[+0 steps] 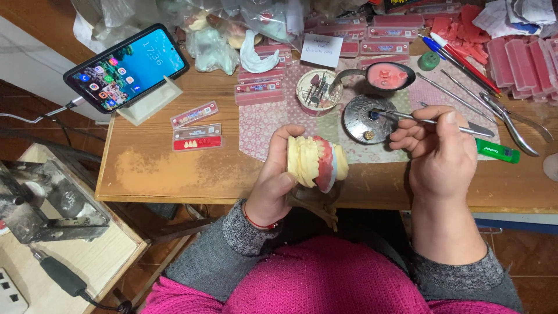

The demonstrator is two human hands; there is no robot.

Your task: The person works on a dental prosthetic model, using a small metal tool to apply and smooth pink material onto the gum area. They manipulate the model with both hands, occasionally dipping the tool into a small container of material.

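Above the bench edge, left fingers (pixel 278 174) clasp a cream-and-pink dental cast (pixel 317 163); right fingers (pixel 415 135) pinch a metal tool (pixel 407 118).

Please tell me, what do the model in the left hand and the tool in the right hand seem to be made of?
The model looks like matte cream plaster, with glossy pink wax, probably, between its halves. The thin tool seems polished metal: it is silvery and reflects light.
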